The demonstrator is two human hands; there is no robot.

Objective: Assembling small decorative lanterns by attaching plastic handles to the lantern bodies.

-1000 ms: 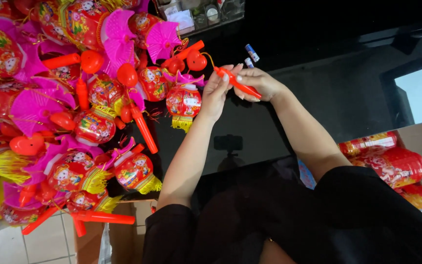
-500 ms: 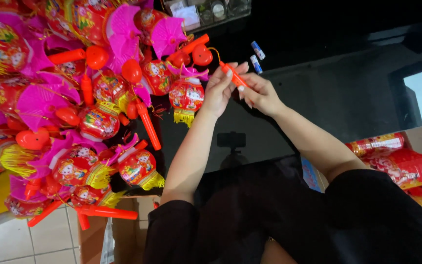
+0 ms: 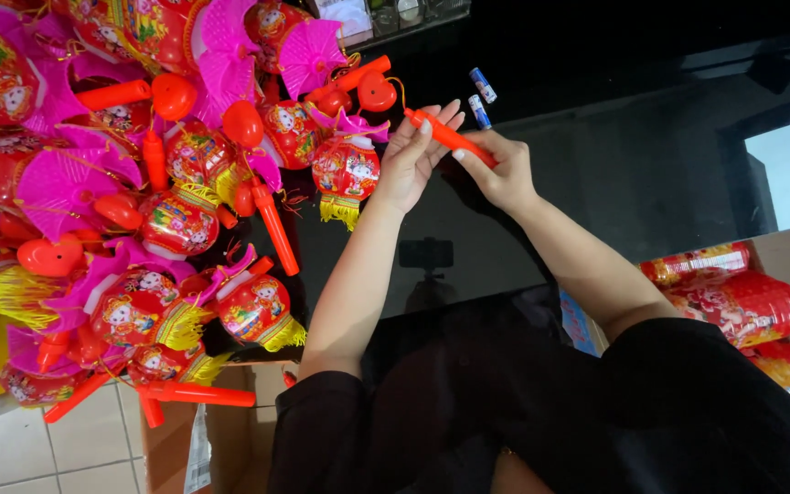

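Head view: the left hand [image 3: 411, 160] and right hand [image 3: 503, 169] both grip a slim orange plastic handle stick [image 3: 448, 137]. Steady it firmly at each end; the red round paper lantern [image 3: 345, 169] hanging just beside the left hand may swing.

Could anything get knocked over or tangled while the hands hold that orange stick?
Maybe. The left hand and right hand hold an orange handle whose string leads to a small red lantern hanging right by the lantern pile, so its yellow tassel could snag there. Two small batteries lie loose on the dark glossy table beside the hands; a nudge might roll them away.
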